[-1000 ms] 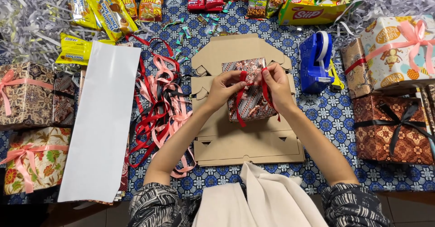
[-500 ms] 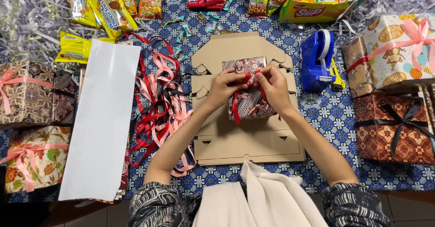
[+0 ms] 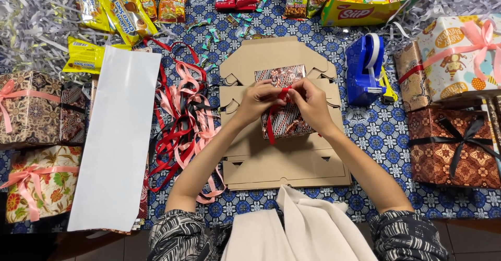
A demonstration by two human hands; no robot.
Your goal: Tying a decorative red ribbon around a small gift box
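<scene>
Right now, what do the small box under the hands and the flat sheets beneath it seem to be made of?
The small box looks wrapped in patterned paper with a slight sheen, and both hands are tying a red ribbon, probably satin, over it. The flat sheets look like matte brown cardboard with die-cut tabs.

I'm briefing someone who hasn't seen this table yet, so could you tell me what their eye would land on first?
At the centre, the left hand and right hand pinch a red ribbon over a small patterned wrapped box, which lies on flattened cardboard. Left of that sprawls a tangle of red, pink and black ribbons beside a long white sheet. To the right stands a blue tape dispenser, with wrapped gifts beyond it.
</scene>
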